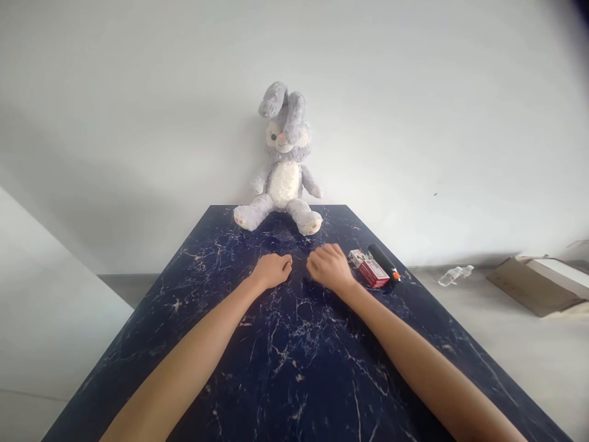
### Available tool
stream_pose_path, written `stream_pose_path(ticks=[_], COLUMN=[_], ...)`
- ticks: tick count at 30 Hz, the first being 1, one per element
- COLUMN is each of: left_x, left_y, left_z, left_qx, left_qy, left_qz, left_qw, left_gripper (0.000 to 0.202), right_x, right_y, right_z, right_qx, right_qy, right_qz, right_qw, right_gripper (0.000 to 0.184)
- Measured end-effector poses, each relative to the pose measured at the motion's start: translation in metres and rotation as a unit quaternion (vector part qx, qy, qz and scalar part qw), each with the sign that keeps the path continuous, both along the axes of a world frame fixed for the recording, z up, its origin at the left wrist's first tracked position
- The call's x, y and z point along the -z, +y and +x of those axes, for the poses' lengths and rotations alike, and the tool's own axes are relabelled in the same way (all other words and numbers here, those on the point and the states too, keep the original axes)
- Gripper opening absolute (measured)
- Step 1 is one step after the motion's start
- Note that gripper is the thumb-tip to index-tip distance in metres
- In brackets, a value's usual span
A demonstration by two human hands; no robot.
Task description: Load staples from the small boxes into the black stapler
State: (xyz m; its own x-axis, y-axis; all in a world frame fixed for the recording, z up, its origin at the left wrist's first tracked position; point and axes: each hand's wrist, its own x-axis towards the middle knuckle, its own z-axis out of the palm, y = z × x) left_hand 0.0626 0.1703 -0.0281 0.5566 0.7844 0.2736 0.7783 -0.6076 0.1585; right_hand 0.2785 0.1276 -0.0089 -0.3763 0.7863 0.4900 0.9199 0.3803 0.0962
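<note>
My left hand (275, 271) is closed in a fist low over the middle of the dark blue marbled table (294, 344). Just right of it, a small gap away, my right hand (329, 266) is also curled into a fist, slightly blurred. Nothing shows in either hand. Beyond them a grey plush rabbit (284, 184) with a white belly sits at the table's far edge, one ear flopped over its face. Close to my right hand lie a red-and-white box (369, 269) and a black cylinder (383, 260) with something orange at its near end.
A pale wall (138, 110) rises behind the table and the rabbit. On the floor to the right are a clear plastic bottle (454, 275) and a brown cardboard box (529, 285). A white slanted surface (41, 294) stands at the left.
</note>
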Motion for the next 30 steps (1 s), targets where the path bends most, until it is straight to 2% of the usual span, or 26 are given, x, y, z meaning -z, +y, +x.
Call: stream_pose_path(ticks=[2,4,5,7,9,10,14,18,22,26,30], left_x=[-0.001,-0.002,-0.002,-0.004,-0.005,-0.005,-0.004,-0.003,-0.006,-0.007,-0.005], left_y=[0.000,0.000,0.000,-0.002,-0.003,-0.003,-0.002,0.001,-0.001,-0.006,-0.009], left_z=[-0.001,-0.001,-0.001,-0.001,-0.002,-0.001,-0.001,0.001,0.001,-0.001,-0.010], left_qx=[0.002,0.002,0.002,0.007,0.012,0.015,0.019,0.019,0.018,0.002,0.008], left_qy=[-0.006,-0.007,-0.008,-0.014,-0.025,-0.031,-0.046,-0.056,-0.054,-0.064,-0.100], left_qz=[-0.007,-0.008,-0.008,-0.009,-0.010,-0.010,-0.005,-0.009,-0.027,-0.017,0.014], left_qw=[1.000,1.000,1.000,1.000,1.000,0.999,0.999,0.998,0.998,0.998,0.995], left_gripper=[0.030,0.030,0.030,0.032,0.038,0.042,0.049,0.051,0.054,0.057,0.052], right_x=[-0.021,-0.040,-0.047,-0.056,-0.056,-0.053,-0.041,-0.036,-0.036,-0.038,-0.040], right_y=[0.004,0.008,0.010,0.012,0.015,0.016,0.022,0.024,0.019,0.018,0.029], right_z=[0.022,0.050,0.065,0.094,0.118,0.126,0.140,0.127,0.095,0.050,-0.014], right_qx=[0.082,0.195,0.254,0.330,0.333,0.318,0.247,0.202,0.148,0.112,0.128], right_qy=[-0.010,-0.014,-0.013,-0.004,-0.006,-0.003,0.003,-0.009,-0.021,-0.024,-0.006], right_qz=[0.012,-0.008,-0.053,-0.218,-0.342,-0.371,-0.358,-0.338,-0.303,-0.278,-0.265], right_qw=[0.997,0.981,0.966,0.918,0.879,0.873,0.900,0.919,0.941,0.954,0.956], right_gripper=[0.030,0.061,0.079,0.102,0.110,0.111,0.098,0.079,0.073,0.069,0.075])
